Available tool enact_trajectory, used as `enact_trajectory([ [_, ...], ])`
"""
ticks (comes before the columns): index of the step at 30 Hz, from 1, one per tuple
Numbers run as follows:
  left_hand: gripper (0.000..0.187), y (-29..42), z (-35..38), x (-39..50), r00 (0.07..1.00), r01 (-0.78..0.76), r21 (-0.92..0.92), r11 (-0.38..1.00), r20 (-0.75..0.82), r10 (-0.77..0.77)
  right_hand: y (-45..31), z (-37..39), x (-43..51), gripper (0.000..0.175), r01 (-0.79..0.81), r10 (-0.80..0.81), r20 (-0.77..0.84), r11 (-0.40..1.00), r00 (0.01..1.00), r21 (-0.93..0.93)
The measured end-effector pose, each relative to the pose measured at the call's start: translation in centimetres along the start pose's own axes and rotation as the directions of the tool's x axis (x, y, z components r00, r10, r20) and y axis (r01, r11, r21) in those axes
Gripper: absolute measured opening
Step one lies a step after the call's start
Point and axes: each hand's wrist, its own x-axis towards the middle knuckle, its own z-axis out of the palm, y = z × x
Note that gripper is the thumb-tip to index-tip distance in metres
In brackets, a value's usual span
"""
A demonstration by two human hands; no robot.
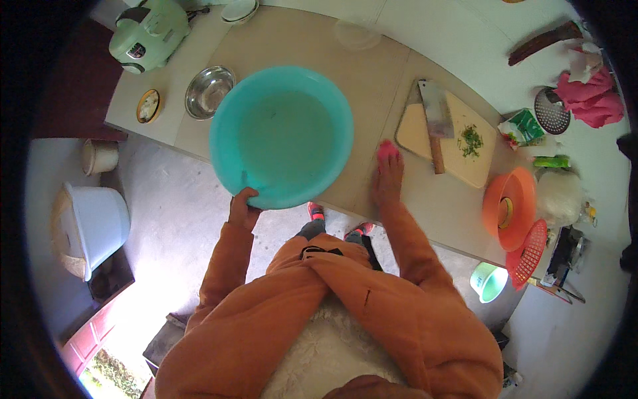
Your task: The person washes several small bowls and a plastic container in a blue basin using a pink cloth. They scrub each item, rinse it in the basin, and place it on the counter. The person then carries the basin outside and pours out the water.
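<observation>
My left hand (pixel 243 209) grips the near rim of a large turquoise plastic basin (pixel 225 137), thumb over the edge. The basin overhangs the counter's front edge, and what looks like cloudy liquid covers its bottom. On the tiled counter (pixel 369 99), right of the basin, my right hand (pixel 389 180) lies stretched out with a pink cloth (pixel 387 148) under its fingertips. Just beyond that hand is a cutting board (pixel 468 167), bearing a cleaver (pixel 437 112) with a wooden handle and a small heap of chopped greens (pixel 470 141).
Left of the basin are a steel bowl (pixel 207 95), a small bowl of white food (pixel 148 105) and a green rice cooker (pixel 149 37). An orange basin (pixel 493 199) and a red strainer (pixel 529 257) sit at the right. A green-white bucket (pixel 486 282) stands below the counter.
</observation>
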Motion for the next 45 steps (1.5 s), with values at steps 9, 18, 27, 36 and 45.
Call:
enact_trajectory([
  [9, 0.07, 0.9, -6.4, -8.3, 0.98, -0.143, -0.089, 0.986, -0.149, 0.129, -3.1, 10.8, 21.1, 0.055, -0.205, 0.284, 0.18, 0.91, 0.942, -0.362],
  [18, 0.065, -0.5, -13.0, -14.1, 0.882, -0.287, -0.181, 0.941, -0.433, 0.186, -15.5, 18.0, 28.9, 0.05, 0.268, -0.229, 0.333, 0.96, 0.915, -0.075],
  [27, 0.063, 0.7, -13.7, -14.0, 0.859, -0.366, -0.11, 0.924, -0.421, 0.29, -25.1, 14.7, 10.6, 0.044, -0.59, -0.599, 0.465, -0.016, 0.652, 0.807],
  [36, 0.063, 1.0, -9.0, -8.5, 0.954, -0.257, -0.1, 0.961, -0.187, 0.236, -6.0, -4.5, -2.5, 0.046, 0.316, -0.606, 0.653, 0.795, 0.455, 0.518],
  [45, 0.057, 0.4, -2.0, -2.0, 0.998, -0.069, -0.025, 0.997, 0.007, 0.069, 0.3, 0.9, 1.0, 0.039, -0.039, 0.033, 0.021, 0.931, 0.999, 0.362],
])
